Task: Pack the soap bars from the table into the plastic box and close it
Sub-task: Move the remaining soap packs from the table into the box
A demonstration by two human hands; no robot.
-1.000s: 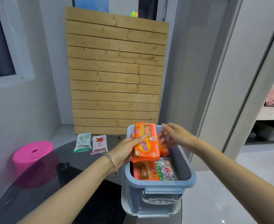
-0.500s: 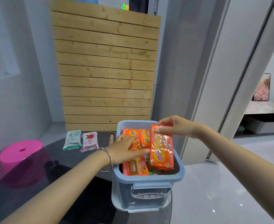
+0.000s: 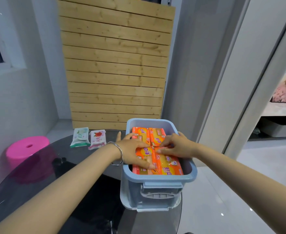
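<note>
Orange plastic-wrapped soap bars [image 3: 155, 137] are pressed flat by the left hand [image 3: 135, 153] and right hand [image 3: 176, 146], fingers spread, nothing gripped, inside the lidless blue-grey plastic box [image 3: 157, 179]; lower layers are hidden.

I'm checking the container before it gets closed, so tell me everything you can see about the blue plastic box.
The blue plastic box is pale grey-blue, rectangular with rounded corners and a broad rolled rim, and looks like smooth molded plastic. A latch-like handle sits on its near face. It stands upright at the right edge of the dark glass table, open, with no lid in view. Orange soap bars fill it nearly to the rim. The left hand and right hand press flat on the top layer.
</note>
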